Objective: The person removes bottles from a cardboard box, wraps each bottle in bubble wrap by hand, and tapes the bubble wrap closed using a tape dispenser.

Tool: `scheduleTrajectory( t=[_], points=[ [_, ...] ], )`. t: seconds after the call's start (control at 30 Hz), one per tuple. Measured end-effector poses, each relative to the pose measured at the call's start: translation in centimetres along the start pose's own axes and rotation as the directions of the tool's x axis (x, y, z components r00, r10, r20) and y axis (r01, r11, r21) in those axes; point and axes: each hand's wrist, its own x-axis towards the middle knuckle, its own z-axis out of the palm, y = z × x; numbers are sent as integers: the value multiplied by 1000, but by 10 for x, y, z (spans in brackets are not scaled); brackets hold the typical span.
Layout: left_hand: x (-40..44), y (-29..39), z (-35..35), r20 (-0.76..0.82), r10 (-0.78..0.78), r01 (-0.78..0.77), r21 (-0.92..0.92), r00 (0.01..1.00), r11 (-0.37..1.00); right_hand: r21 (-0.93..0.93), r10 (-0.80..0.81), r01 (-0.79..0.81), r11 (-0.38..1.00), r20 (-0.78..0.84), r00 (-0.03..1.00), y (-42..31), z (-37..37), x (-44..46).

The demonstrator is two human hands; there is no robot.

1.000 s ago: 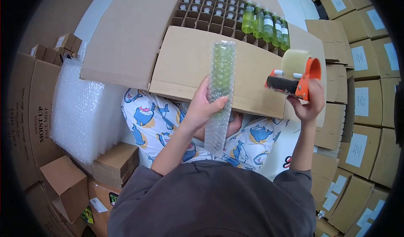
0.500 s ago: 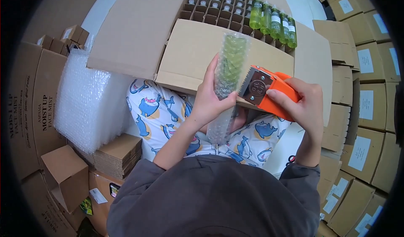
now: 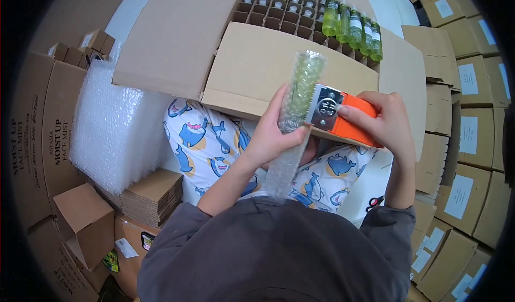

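Note:
My left hand is closed round a green bottle wrapped in bubble wrap, its loose wrap end hanging down toward my lap. In my right hand is an orange tape dispenser with a toothed metal blade plate. The blade edge touches or nearly touches the right side of the wrapped bottle, close to my left thumb. Behind them stands an open carton with cardboard dividers and several bottles in its cells. Several green bottles lie on the dividers at the carton's right.
On the left is a stack of bubble wrap sheets, with flat cardboard pieces beneath and an open small box nearby. Stacked labelled cartons line the right. Scissors lie by my right elbow.
The tape dispenser has turned and come against the wrapped bottle's side. The bottle has shifted slightly right and down and tilts more to the right.

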Motion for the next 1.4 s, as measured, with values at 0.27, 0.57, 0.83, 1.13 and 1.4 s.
scheduleTrajectory(
  t=[0.27, 0.57, 0.83, 1.13, 1.4],
  points=[
    [8, 24, -11, 337, -51, 256, -598, 940, 759, 425, -123, 179, 887, -157, 980, 23, 14, -12],
    [20, 39, -3, 329, -153, 258, -303, 932, 917, 282, -157, 215, 935, -216, 964, 2, 13, -32],
    [4, 37, 6, 389, -291, 480, -594, 874, 646, 403, -204, 228, 886, -103, 974, 18, 7, -41],
    [2, 50, 0, 443, -237, 447, -461, 864, 767, -198, -63, 55, 979, -34, 997, 3, -6, -47],
    [-5, 45, 0, 509, 34, 421, -746, 860, 517, -651, 174, -190, 735, -90, 981, 47, 26, 13]
  ],
)
